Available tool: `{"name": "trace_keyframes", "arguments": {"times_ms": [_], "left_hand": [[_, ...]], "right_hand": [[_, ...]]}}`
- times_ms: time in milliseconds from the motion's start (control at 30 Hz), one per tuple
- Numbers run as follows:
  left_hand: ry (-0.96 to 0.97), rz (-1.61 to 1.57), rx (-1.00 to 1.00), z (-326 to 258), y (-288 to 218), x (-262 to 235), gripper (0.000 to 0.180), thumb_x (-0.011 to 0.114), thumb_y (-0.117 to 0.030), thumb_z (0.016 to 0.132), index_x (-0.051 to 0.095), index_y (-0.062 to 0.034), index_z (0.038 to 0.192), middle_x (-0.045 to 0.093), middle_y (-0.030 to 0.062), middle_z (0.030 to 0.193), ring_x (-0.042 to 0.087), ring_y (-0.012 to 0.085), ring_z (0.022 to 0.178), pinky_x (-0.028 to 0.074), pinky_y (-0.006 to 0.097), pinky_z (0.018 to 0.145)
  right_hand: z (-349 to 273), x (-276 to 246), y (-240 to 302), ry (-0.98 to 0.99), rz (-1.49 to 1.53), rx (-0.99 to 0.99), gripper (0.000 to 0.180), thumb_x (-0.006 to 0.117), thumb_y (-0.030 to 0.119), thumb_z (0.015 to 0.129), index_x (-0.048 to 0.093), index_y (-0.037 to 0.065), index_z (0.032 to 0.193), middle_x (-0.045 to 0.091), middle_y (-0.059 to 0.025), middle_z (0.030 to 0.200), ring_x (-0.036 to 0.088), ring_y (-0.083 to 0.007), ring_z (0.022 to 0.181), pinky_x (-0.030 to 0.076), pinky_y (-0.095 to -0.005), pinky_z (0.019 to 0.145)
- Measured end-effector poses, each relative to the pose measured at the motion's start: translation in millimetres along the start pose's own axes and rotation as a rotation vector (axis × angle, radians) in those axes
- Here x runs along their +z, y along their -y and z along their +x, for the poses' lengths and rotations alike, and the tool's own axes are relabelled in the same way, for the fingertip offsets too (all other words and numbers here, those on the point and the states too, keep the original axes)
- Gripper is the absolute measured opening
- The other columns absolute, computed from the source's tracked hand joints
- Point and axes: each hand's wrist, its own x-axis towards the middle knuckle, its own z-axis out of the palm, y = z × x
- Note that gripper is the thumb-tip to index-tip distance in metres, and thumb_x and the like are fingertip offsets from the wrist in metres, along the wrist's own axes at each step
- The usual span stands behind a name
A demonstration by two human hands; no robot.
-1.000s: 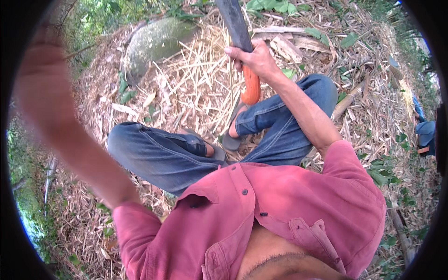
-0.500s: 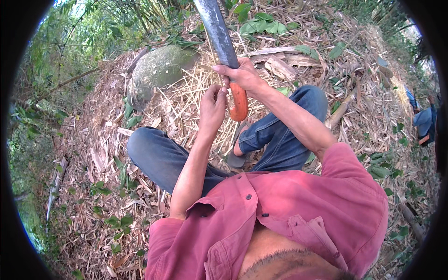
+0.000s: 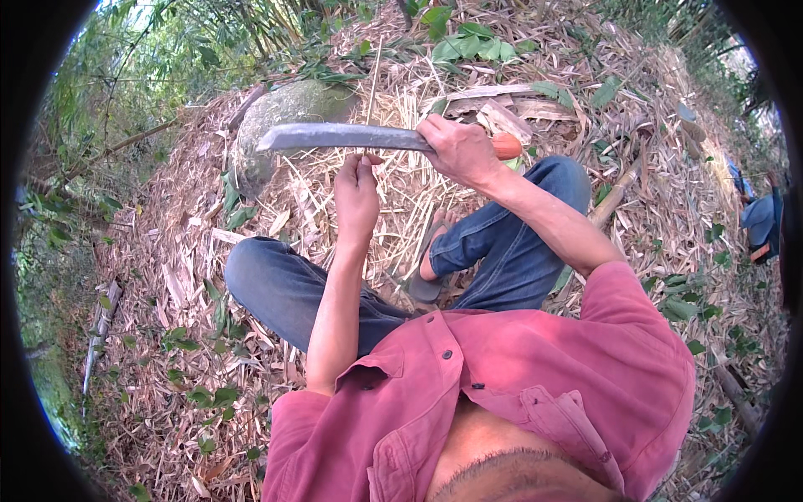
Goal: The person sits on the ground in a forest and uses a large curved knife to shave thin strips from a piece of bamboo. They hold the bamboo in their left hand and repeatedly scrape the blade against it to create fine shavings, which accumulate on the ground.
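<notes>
Right hand (image 3: 462, 152): fingers wrapped around the long knife (image 3: 335, 135) near its orange handle (image 3: 507, 145), the blade held crosswise ahead of the torso. Left hand (image 3: 357, 194): fingers pinching a thin strip (image 3: 374, 88) on the near side of the blade — contact cannot be determined. Hazard: a slipping grip or twisting strip could cut those close-set fingertips.

Long knife (image 3: 351, 136): grey blade, paler toward the tip, held nearly crosswise. Tip points left; the orange handle (image 3: 506, 146), partly covered, ends at right. Thin strip (image 3: 374, 79): pale, narrow, nearly straight, held pointing to the far side, far end slightly right. Strip crosses behind the blade; contact cannot be determined.
</notes>
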Motion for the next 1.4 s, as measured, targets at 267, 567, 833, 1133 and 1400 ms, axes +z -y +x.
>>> {"name": "trace_keyframes", "arguments": {"times_ms": [267,567,833,1133,1400], "left_hand": [[-0.193,0.963,0.162,-11,-25,0,0.02,0.044,-0.019,0.095,0.06,-0.007,0.095,0.063,0.0184,0.069,0.062,0.0366,0.065,0.045,0.046,0.056],[-0.17,1.034,0.322,-23,-15,-18,0.004,0.053,-0.008,0.086,0.049,-0.0066,0.088,0.059,0.0138,0.06,0.061,0.0325,0.052,0.042,0.043,0.044],[-0.122,1.08,0.258,-29,-18,-22,0.018,0.046,-0.019,0.095,0.058,-0.0068,0.098,0.059,0.0175,0.061,0.06,0.0353,0.056,0.043,0.044,0.05],[-0.105,1.094,0.143,-44,-24,-38,0.014,0.045,-0.018,0.095,0.052,-0.0069,0.092,0.058,0.0186,0.061,0.059,0.0384,0.059,0.041,0.047,0.051],[-0.18,1.041,0.069,-76,-32,-60,0.013,0.048,-0.016,0.092,0.055,-0.0058,0.097,0.06,0.0196,0.069,0.06,0.0393,0.068,0.043,0.047,0.056]], "right_hand": [[8,7,-3,0.044,-0.079,-0.028,0.006,0.055,0.008,0.079,0.055,0.005,0.085,0.058,-0.0082,0.075,0.066,-0.0252,0.065,0.053,-0.0353,0.051],[24,22,-70,0.234,-0.216,0.2,0.012,0.057,0.018,0.087,0.055,0.006,0.09,0.061,-0.0095,0.08,0.065,-0.0266,0.067,0.054,-0.0376,0.056],[16,30,-90,0.159,-0.207,0.177,0.013,0.054,0.019,0.087,0.057,0.007,0.093,0.061,-0.0119,0.078,0.065,-0.0313,0.069,0.052,-0.0442,0.059],[33,46,-74,0.233,-0.135,0.187,0.014,0.05,0.016,0.087,0.058,0.005,0.087,0.063,-0.015,0.076,0.066,-0.0327,0.069,0.053,-0.0468,0.06],[45,51,-126,0.431,-0.042,0.58,0.022,0.046,0.021,0.093,0.06,0.005,0.086,0.057,-0.008,0.066,0.057,-0.0147,0.055,0.049,-0.0287,0.047]]}}
